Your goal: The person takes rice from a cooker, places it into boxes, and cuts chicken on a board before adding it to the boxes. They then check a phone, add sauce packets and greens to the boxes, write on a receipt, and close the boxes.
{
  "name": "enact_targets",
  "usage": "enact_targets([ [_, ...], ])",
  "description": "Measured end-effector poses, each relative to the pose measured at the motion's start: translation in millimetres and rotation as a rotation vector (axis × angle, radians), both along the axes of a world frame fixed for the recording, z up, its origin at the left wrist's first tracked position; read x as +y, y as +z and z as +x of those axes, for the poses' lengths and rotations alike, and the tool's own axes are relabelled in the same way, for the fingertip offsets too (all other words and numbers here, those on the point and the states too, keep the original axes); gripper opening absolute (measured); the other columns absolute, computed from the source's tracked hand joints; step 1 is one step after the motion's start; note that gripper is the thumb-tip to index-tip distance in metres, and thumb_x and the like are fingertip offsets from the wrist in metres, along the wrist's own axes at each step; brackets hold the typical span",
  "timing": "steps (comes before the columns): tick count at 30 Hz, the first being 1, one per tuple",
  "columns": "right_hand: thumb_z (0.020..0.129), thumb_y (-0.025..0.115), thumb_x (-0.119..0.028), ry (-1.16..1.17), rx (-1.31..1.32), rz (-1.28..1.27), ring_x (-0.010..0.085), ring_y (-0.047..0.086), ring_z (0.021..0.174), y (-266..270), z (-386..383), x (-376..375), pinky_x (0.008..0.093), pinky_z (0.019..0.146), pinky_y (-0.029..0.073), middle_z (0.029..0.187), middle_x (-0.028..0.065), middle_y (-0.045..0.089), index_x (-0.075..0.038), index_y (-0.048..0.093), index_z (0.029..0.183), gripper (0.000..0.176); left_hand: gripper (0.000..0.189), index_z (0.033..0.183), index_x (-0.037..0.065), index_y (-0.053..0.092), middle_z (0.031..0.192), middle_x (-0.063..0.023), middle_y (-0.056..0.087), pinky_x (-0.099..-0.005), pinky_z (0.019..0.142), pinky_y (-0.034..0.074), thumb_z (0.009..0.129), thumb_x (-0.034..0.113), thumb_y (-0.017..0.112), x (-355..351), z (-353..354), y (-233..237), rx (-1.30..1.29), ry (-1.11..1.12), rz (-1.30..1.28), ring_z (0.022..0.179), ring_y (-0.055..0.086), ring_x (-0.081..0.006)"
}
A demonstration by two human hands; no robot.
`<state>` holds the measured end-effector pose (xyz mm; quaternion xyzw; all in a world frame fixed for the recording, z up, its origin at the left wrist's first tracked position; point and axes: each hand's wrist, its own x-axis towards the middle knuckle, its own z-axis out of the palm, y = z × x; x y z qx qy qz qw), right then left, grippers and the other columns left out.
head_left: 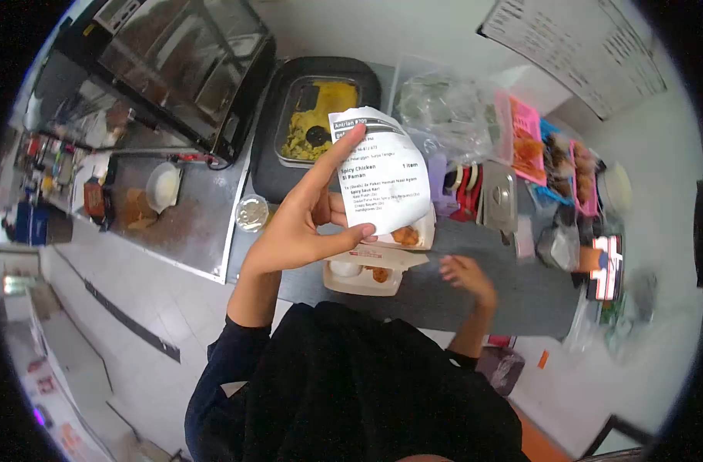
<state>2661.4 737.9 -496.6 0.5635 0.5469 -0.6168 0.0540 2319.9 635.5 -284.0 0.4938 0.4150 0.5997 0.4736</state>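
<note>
My left hand (301,215) holds up a white printed receipt (386,177), its index finger and thumb on the paper's left side. The receipt reads "Spicy Chicken" and hides part of the boxes behind it. Below it on the dark counter (436,296) is an open food box (363,286) with something white and a brown piece of food. Another box (425,231) with orange-brown food shows partly behind the receipt. My right hand (463,273) is over the counter to the right of the boxes, fingers apart, holding nothing.
A tray of yellow food (317,115) stands at the back. Behind the receipt are plastic bags (444,104). Pink baskets (525,138) of food line the right, near a lit screen (607,266). At left are a glass cabinet (182,69) and a metal surface with a white bowl (165,187).
</note>
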Motion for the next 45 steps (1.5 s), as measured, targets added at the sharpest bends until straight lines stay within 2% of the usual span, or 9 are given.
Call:
enact_targets([
  [9, 0.097, 0.047, -0.024, -0.042, 0.514, 0.696, 0.0145, 0.061, 0.089, 95.9, -53.4, 113.7, 0.0268, 0.081, 0.047, 0.099, 0.0080, 0.065, 0.001, 0.062, 0.105, 0.031, 0.092, 0.145, 0.003, 0.022, 0.144, -0.0234, 0.026, -0.0319, 0.083, 0.055, 0.064, -0.014, 0.063, -14.1, 9.0, -18.8, -0.016, 0.205, -0.005, 0.115, 0.052, -0.0273],
  [13, 0.096, 0.047, -0.020, 0.029, 0.638, 0.894, 0.0184, 0.060, 0.100, 68.4, -111.5, 179.1, 0.0298, 0.085, 0.046, 0.104, 0.0104, 0.065, 0.003, 0.061, 0.107, 0.029, 0.093, 0.145, 0.004, 0.021, 0.144, -0.0237, 0.027, -0.0322, 0.085, 0.053, 0.064, -0.012, 0.064, -13.0, 13.6, -20.0, 0.019, 0.226, -0.005, 0.116, 0.052, -0.0276],
  [17, 0.089, 0.050, -0.013, 0.464, 0.013, 1.132, 0.0350, 0.058, 0.104, 8.5, -151.3, 275.1, 0.0373, 0.090, 0.044, 0.112, 0.0178, 0.062, -0.002, 0.059, 0.114, 0.028, 0.093, 0.145, 0.004, 0.020, 0.144, -0.0242, 0.026, -0.0343, 0.087, 0.052, 0.065, -0.011, 0.064, -13.6, 16.8, -20.5, 0.071, 0.246, -0.014, 0.118, 0.050, -0.0287],
  [20, 0.088, 0.054, -0.021, 0.417, -0.124, 1.338, 0.0385, 0.053, 0.109, -27.2, -174.5, 326.9, 0.0414, 0.094, 0.042, 0.118, 0.0213, 0.057, -0.002, 0.052, 0.123, 0.040, 0.093, 0.145, 0.004, 0.020, 0.144, -0.0241, 0.025, -0.0367, 0.089, 0.051, 0.065, -0.010, 0.065, -16.3, 17.9, -19.0, 0.088, 0.245, -0.032, 0.121, 0.048, -0.0297],
  [26, 0.083, 0.061, -0.037, 0.422, -0.259, 1.338, 0.0400, 0.046, 0.117, -44.4, -203.7, 344.7, 0.0477, 0.098, 0.037, 0.124, 0.0246, 0.051, -0.003, 0.049, 0.123, 0.054, 0.093, 0.145, 0.004, 0.019, 0.145, -0.0234, 0.024, -0.0380, 0.090, 0.051, 0.066, -0.009, 0.066, -19.8, 20.7, -19.4, 0.133, 0.283, -0.063, 0.123, 0.045, -0.0305],
  [33, 0.080, 0.063, -0.032, 0.812, -0.468, 1.377, 0.0364, 0.058, 0.103, -13.9, -207.6, 308.0, 0.0472, 0.085, 0.047, 0.108, 0.0204, 0.059, -0.005, 0.060, 0.106, 0.037, 0.093, 0.146, 0.004, 0.019, 0.146, -0.0230, 0.022, -0.0382, 0.090, 0.051, 0.066, -0.009, 0.065, -20.1, 24.9, -20.1, 0.067, 0.264, -0.038, 0.125, 0.043, -0.0307],
  [38, 0.077, 0.060, -0.016, 0.593, -0.339, 1.575, 0.0338, 0.064, 0.086, -1.5, -214.2, 307.8, 0.0434, 0.073, 0.051, 0.083, 0.0192, 0.064, -0.001, 0.065, 0.089, 0.019, 0.093, 0.145, 0.005, 0.020, 0.147, -0.0223, 0.021, -0.0384, 0.091, 0.051, 0.066, -0.010, 0.065, -25.1, 24.5, -22.1, 0.095, 0.292, -0.041, 0.127, 0.040, -0.0310],
  [41, 0.079, 0.053, -0.012, 0.779, -0.003, 1.237, 0.0327, 0.063, 0.096, 33.3, -211.2, 306.6, 0.0425, 0.080, 0.049, 0.097, 0.0222, 0.063, 0.000, 0.064, 0.097, 0.024, 0.093, 0.145, 0.005, 0.021, 0.147, -0.0222, 0.020, -0.0385, 0.091, 0.051, 0.066, -0.009, 0.066, -26.4, 26.3, -23.2, 0.043, 0.303, -0.059, 0.127, 0.040, -0.0310],
  [45, 0.081, 0.051, -0.016, 0.795, 0.212, 1.021, 0.0386, 0.056, 0.105, -20.3, -200.3, 359.2, 0.0409, 0.092, 0.043, 0.110, 0.0242, 0.059, -0.004, 0.058, 0.111, 0.034, 0.092, 0.146, 0.006, 0.021, 0.147, -0.0217, 0.021, -0.0379, 0.091, 0.051, 0.067, -0.009, 0.065, -30.4, 27.4, -23.7, 0.029, 0.317, -0.087, 0.126, 0.041, -0.0307],
])
